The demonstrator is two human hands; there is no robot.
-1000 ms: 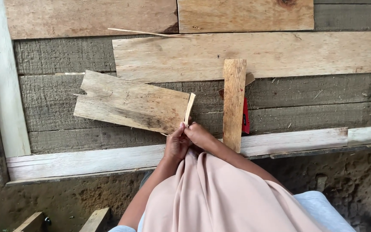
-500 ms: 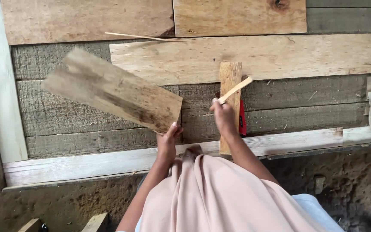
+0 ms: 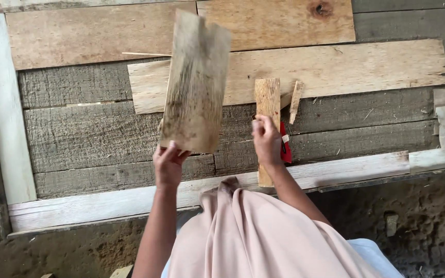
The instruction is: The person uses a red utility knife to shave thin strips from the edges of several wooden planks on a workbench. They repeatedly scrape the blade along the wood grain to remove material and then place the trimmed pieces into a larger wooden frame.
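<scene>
Overhead view of a person working at a platform of weathered grey wooden planks (image 3: 104, 139) framed by a pale whitewashed timber border (image 3: 6, 108). The left hand (image 3: 168, 164) grasps the near end of a flat, rough-sawn, greyish-tan wooden board (image 3: 195, 85), which is raised off the platform and stands roughly upright along the view, its far end slightly blurred; the fingers curl over the lower edge, and the thumb is hidden behind the board. The right hand (image 3: 266, 141) rests on a narrow, upright strip of light-brown wood (image 3: 267, 100) lying on the planks; the fingers are bent over it, but whether they actually clasp the strip cannot be told from this angle. Just right of that hand, a small red object with a white mark (image 3: 285, 149) lies largely covered by hand and strip (its kind cannot be made out). A thin light splinter of wood (image 3: 295, 100) lies just beside the strip's far end, on the edge of a long pale horizontal plank (image 3: 346, 69), whose left part is concealed by the raised board. A loose pink garment (image 3: 243, 237) covers the person's lap and hides the platform's near edge there. Bare dark earth (image 3: 413, 231) lies below.
</scene>
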